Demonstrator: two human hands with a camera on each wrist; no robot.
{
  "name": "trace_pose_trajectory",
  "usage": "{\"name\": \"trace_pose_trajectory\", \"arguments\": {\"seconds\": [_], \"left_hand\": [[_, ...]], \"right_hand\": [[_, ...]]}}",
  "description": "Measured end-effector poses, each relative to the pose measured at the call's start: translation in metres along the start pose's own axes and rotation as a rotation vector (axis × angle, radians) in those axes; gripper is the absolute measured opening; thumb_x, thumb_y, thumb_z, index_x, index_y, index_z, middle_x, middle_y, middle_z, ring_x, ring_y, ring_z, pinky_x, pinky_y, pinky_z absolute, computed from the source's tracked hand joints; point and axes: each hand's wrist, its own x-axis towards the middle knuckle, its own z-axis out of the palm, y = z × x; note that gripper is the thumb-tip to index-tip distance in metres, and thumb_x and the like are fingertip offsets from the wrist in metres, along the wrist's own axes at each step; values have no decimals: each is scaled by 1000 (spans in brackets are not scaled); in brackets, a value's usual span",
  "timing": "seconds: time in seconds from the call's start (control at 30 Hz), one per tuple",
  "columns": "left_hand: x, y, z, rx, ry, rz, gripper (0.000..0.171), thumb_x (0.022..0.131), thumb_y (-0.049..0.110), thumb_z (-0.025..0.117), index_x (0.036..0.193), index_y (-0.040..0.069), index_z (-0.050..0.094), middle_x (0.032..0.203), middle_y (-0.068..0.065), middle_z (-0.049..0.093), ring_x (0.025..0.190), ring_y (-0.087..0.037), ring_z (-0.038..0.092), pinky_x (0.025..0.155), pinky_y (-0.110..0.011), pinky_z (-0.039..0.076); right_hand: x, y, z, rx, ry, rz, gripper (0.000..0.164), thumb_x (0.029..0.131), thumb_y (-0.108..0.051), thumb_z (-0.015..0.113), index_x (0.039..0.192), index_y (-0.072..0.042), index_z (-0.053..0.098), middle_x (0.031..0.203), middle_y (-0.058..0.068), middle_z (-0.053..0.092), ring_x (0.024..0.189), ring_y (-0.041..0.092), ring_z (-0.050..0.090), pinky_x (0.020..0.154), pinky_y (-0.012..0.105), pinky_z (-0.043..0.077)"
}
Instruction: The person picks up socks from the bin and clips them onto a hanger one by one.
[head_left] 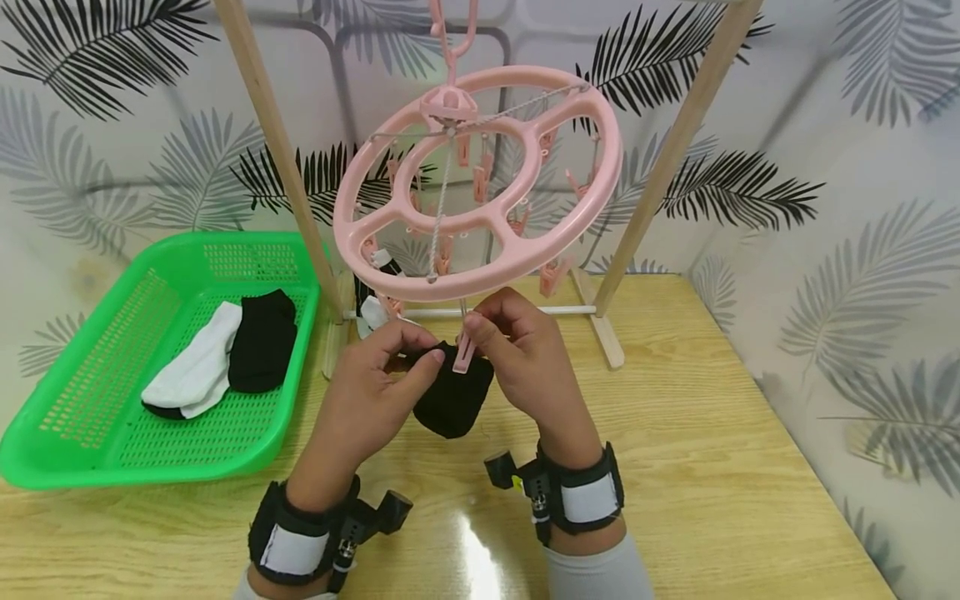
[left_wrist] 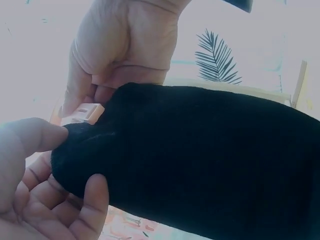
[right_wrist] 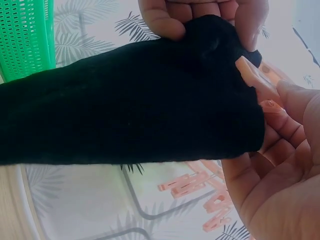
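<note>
Two grips on one black sock (head_left: 450, 408) and one pink peg (head_left: 464, 357)

A wood-grain table (head_left: 690, 433) spreads beneath everything. Above it, a pink ring hanger (head_left: 609, 150) hangs tilted between the posts of a wooden frame (head_left: 682, 137), and a green basket (head_left: 161, 475) sits to the left, holding a white sock (head_left: 197, 354) and a piece of black cloth (head_left: 262, 342).

The left hand (head_left: 367, 396) is closed on the sock's upper edge, thumb on the near face and fingers curled behind. The right hand (head_left: 528, 358) pinches the peg between thumb and fingers. Both forearms reach up from below, wrists lower than the fingertips, the backs of the hands turned toward the head camera; the two hands face each other with the sock between them.

That sock is just under the hanger's near rim, over the table. The peg's tip overlaps the sock's edge; whether it clamps the fabric, I cannot tell. Smaller pink pegs (head_left: 553, 275) dangle around the ring.
</note>
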Motion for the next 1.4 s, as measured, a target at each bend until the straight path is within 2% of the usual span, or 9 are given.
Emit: {"name": "trace_pose_trajectory", "arguments": {"seconds": [0.33,0.5,0.67,0.83,0.9,1.0,1.2,1.3,1.4], "left_hand": [[1,-3,-1,15,61,29,7,91,4,70,98,5,68,91,-2,69,83,-14,62,75,-31,53],[3,-3,-2,25,67,19,8,91,5,71,99,6,69,92,-2,69,84,-14,62,75,-31,53],[6,-2,-3,25,58,-6,10,92,6,70,101,5,69,95,-4,70,87,-15,65,74,-31,55],[5,-4,-5,60,100,-38,9,92,7,70,100,4,70,96,-4,69,88,-14,64,74,-32,56],[5,-6,-5,74,134,-2,7,92,7,70,98,4,70,96,-4,69,87,-14,63,74,-32,56],[5,-8,-6,104,207,127,6,90,5,70,96,2,69,99,-6,68,90,-16,63,73,-30,56],[11,-6,-11,201,352,381,15,86,5,69,100,-1,69,117,-15,62,106,-28,58,76,-32,52],[21,-1,-16,291,361,440,23,88,11,69,107,-2,70,124,-18,59,111,-32,55,77,-38,51],[34,3,-19,355,317,450,29,90,15,72,113,-3,70,124,-19,59,112,-33,54,82,-42,49]], "right_hand": [[1,-1,1,34,-69,42,51,96,-53,55,105,-3,57,89,6,58,80,24,58,70,33,48],[1,-2,0,63,-53,62,46,97,-47,60,105,-2,57,89,8,59,80,25,58,70,33,48],[1,-2,0,54,-31,78,28,99,-29,63,104,-2,58,91,8,59,81,22,58,71,33,48],[1,-1,1,37,-42,91,22,100,-24,62,107,-3,60,92,7,60,82,22,59,70,33,48],[0,0,0,31,-42,89,26,100,-29,62,107,-4,60,92,6,60,81,21,59,69,33,48],[-1,2,1,34,-44,73,30,100,-33,62,108,-4,59,90,6,61,79,22,60,68,33,49],[-1,3,2,63,-64,64,20,101,-21,60,108,-2,59,90,7,60,79,24,62,69,35,51],[0,3,3,70,-72,64,17,100,-16,60,108,-2,59,89,8,60,78,24,62,69,35,51],[0,3,4,64,-65,68,14,100,-14,60,107,-2,59,88,8,61,77,24,62,67,35,51]]}}
